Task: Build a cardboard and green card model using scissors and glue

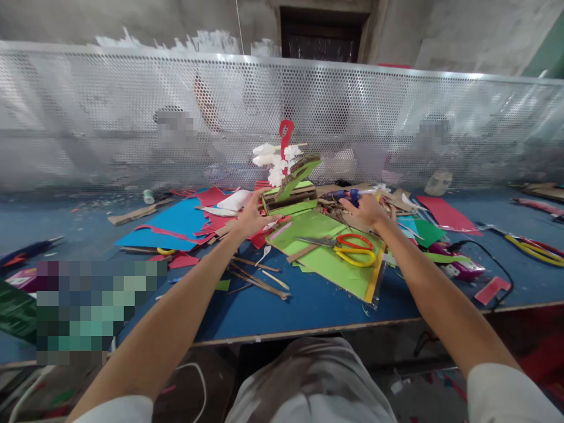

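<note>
My left hand [252, 215] reaches out to the left side of a green and brown cardboard craft model [291, 192] and touches its base; the fingers look curled against it. My right hand [368, 208] is closed round a blue glue gun [346, 195] whose nozzle points left toward the model. White foam flowers [275, 160] and a red paper shape [285, 136] rise behind the model. A green paper sheet [324, 249] lies below my hands, with red-handled scissors [352, 241] and yellow-handled scissors [356, 257] on it.
Blue [176, 223] and red paper sheets [446, 212] and several wooden sticks [258, 276] litter the blue table [291, 308]. A perforated metal screen [132, 117] closes off the back. A purple tool with a black cable [462, 267] lies at the right.
</note>
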Available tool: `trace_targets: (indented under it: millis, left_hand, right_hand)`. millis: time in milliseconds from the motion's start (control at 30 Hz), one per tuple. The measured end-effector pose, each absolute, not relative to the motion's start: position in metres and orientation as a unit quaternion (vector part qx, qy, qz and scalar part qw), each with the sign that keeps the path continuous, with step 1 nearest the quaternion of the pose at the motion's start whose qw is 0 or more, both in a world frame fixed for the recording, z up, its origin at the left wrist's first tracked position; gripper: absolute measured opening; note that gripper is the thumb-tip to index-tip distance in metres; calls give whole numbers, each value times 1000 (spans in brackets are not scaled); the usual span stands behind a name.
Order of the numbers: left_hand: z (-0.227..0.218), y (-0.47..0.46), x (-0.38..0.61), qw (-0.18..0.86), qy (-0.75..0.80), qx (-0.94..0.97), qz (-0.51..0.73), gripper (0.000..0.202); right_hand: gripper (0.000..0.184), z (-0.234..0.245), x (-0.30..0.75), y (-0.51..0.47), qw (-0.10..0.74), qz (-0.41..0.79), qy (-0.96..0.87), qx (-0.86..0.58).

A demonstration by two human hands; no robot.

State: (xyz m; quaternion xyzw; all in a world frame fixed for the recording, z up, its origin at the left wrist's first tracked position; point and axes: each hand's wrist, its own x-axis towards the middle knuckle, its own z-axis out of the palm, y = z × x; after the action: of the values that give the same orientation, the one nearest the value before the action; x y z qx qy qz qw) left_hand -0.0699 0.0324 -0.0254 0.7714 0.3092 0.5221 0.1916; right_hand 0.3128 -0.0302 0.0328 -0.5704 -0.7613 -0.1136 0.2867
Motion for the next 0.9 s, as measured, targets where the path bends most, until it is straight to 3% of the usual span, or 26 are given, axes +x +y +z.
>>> trace_targets:
  millis: [133,233,367,500,667,900]
  left_hand:
    - [-25,34,-71,245,307,756,524,89]
    - [-21,33,-72,266,333,725,541,92]
    - [-17,32,-74,293,355,694,553,95]
    - [-17,34,-77,287,357,690,560,94]
    - [-20,37,-79,264,363,696,560,93]
    - [-20,37,-78,275,358,694,562,96]
  right_hand:
    - [57,33,314,-28,348,-65,-756,-552]
    - [59,32,319,-26,384,50,-742,-548]
    - [45,29,327,-28,360,219,-731,-537]
    - [37,25,329,-27,350,269,-714,-544]
    - [32,21,321,-18,295,249,-735,-557]
    - [44,23,307,-21,154,10,-764,-627]
